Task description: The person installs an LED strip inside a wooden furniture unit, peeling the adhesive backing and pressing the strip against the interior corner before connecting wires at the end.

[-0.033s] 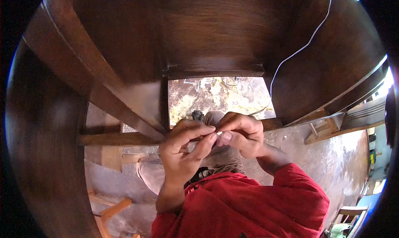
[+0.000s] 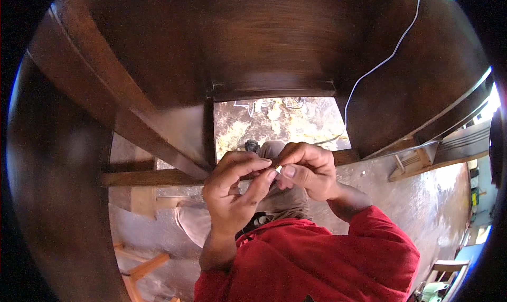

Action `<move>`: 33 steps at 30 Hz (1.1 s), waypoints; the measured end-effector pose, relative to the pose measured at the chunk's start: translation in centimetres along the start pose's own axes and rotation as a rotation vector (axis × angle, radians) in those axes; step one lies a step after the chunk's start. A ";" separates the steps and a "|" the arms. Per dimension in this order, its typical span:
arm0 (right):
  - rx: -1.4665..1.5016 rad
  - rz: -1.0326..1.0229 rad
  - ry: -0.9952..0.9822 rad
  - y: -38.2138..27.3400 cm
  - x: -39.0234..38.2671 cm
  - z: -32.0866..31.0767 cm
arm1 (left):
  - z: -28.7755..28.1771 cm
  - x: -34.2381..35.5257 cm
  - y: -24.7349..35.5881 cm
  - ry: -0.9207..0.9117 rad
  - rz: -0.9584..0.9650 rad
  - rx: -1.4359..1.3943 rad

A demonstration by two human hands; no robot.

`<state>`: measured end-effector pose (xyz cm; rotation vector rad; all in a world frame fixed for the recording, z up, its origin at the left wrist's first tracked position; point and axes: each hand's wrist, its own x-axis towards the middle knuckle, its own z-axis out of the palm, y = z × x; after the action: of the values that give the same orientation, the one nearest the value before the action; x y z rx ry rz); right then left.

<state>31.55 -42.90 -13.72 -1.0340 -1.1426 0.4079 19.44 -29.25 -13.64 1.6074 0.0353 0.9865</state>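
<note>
Between the fingertips of both hands sits a small white piece [image 2: 278, 169], too small to name. My left hand [image 2: 232, 186] pinches at its left side, thumb and forefinger nearly together. From the right, the thumb and forefinger of my right hand [image 2: 311, 170] close on the same piece. Both hands meet in front of my red shirt [image 2: 311, 260], above my lap. Most of the piece is covered by the fingers.
Dark wooden panels [image 2: 264, 32] surround me, with a wooden rail [image 2: 153, 178] crossing behind my hands. A thin white cord [image 2: 381, 63] hangs along the right panel. Beyond the opening lies a floor strewn with pale shavings [image 2: 274, 112]. Orange-brown wooden legs [image 2: 148, 265] stand at lower left.
The white piece has tilted slightly and shows a little more between the fingertips. Both hands stay almost in place.
</note>
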 end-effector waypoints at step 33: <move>-0.490 -0.042 0.104 -7.0 -0.9 -2.8 | 4.4 2.0 1.2 -0.193 0.366 0.143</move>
<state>32.12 -48.32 -8.48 -1.4352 -1.1954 0.0334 22.79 -32.03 -11.29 1.8754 -0.3373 1.1199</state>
